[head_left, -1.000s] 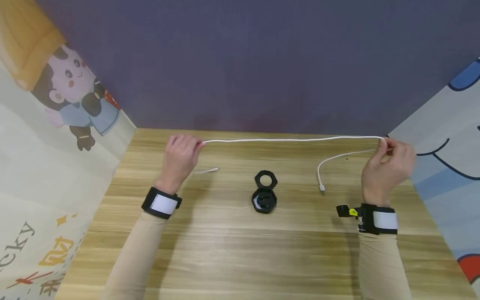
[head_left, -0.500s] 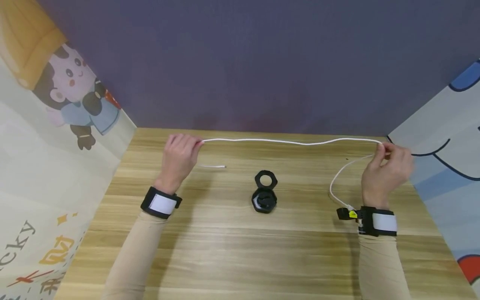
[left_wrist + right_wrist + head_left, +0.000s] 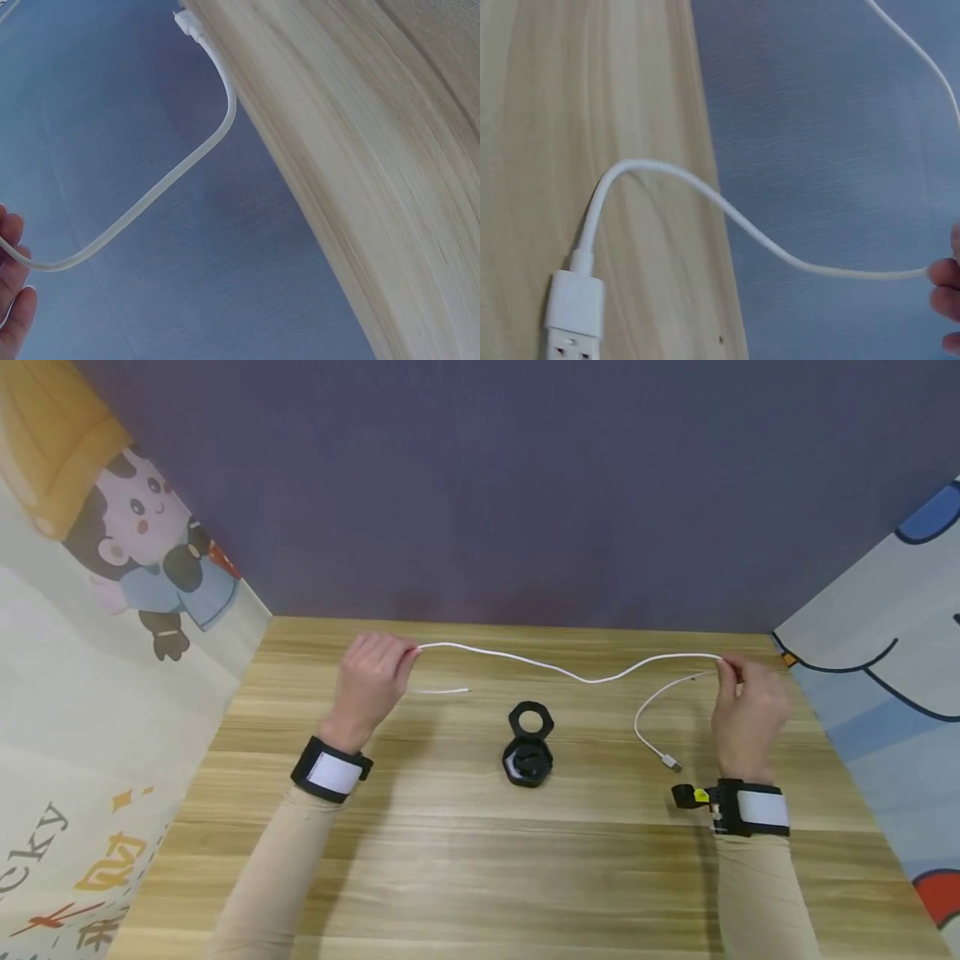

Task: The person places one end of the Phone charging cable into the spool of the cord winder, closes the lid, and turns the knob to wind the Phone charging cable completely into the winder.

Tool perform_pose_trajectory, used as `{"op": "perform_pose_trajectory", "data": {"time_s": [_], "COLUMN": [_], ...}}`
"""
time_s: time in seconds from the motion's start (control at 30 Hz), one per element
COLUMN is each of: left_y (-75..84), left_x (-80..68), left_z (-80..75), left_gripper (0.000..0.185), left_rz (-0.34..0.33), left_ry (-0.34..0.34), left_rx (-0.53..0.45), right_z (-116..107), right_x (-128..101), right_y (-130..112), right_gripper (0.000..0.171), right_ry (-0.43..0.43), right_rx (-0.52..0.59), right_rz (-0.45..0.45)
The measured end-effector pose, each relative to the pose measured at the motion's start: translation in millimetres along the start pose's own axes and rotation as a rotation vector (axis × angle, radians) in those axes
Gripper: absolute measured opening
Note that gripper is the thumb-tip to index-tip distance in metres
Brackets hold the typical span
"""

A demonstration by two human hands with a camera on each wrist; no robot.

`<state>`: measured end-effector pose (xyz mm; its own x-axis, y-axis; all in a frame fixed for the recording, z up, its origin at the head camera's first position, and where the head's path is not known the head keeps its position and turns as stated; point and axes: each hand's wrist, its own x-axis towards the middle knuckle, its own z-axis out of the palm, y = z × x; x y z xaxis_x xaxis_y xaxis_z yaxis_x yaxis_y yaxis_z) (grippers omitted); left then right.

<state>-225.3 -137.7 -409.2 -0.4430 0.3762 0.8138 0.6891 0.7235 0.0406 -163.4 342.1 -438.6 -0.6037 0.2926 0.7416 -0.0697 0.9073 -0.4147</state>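
Reference point: black hexagonal case [image 3: 527, 762], unmoved on the tabletop [image 3: 487, 877].

Changes since half a second ago, near to far. USB plug [image 3: 672, 763], right of the case: now clear of the small black block [image 3: 683, 796] on the right wristband [image 3: 761, 808], which it overlapped before; contact with the tabletop cannot be told. Right hand [image 3: 752, 714], beyond and right of the case: moved inward markedly. Slim connector [image 3: 460, 691], beyond and left of the case: shifted toward it. Left hand [image 3: 367, 681], beyond and left: moved inward slightly. White cable [image 3: 588, 681]: span between the hands, formerly near straight, now dips in a wave beyond the case.

Fingers: closed in a pinch on the cable at both hands.

Counts, near to far: beige sleeves [image 3: 281, 860], 2; wristbands, 2; case, 1; black ring [image 3: 517, 718], just beyond the case and meeting it in the head view, 1; hands, 2; cable, 1, with 2 ends; dark wall [image 3: 517, 493] beyond, 1; printed side walls [image 3: 60, 635], 2.
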Motion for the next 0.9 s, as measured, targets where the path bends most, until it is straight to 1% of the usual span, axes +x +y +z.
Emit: {"op": "perform_pose_trajectory", "data": {"time_s": [0.2,0.37,0.6,0.73,0.9], "left_y": [0.7,1.8,4.4,6.9,9.5], "left_x": [-0.9,-1.8,-3.4,-3.7,-6.1], "left_z": [0.3,-0.2,0.8,3.4,7.6], "left_gripper": [0.012,0.009,0.011,0.011,0.012], "left_rz": [-0.01,-0.003,0.008,0.035,0.058], "left_ry": [-0.003,-0.022,-0.033,-0.034,-0.056], "left_rx": [-0.002,0.003,-0.012,-0.029,-0.037], "right_z": [4,5,8,10,12], "right_x": [-8,-17,-30,-35,-39], "right_y": [6,11,15,19,21], "right_gripper": [0.031,0.026,0.015,0.014,0.014], "right_ry": [-0.045,-0.116,-0.229,-0.285,-0.323], "right_rx": [0.0,-0.048,-0.052,-0.064,-0.095], "right_rz": [-0.026,-0.069,-0.084,-0.138,-0.202]}}
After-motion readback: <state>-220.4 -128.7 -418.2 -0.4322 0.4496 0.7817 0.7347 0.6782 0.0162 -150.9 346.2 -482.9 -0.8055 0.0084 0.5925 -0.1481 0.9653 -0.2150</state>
